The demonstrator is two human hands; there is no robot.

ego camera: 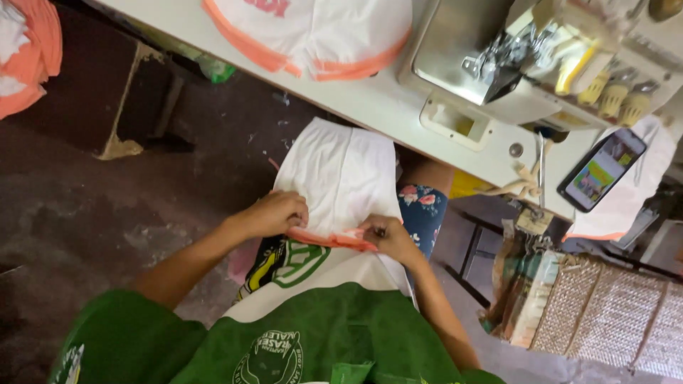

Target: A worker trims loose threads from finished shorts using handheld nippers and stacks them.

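Observation:
A white garment with an orange trim edge lies over my lap, hanging down from the table edge. My left hand pinches the trim at its left end. My right hand grips the trim at its right end, and a small dark tool shows between its fingers. Both hands hold the edge stretched between them, just below the sewing table.
A sewing machine stands on the table at upper right, with a phone beside it. Another white and orange garment lies on the table. More garments pile at far left. A woven basket sits at lower right.

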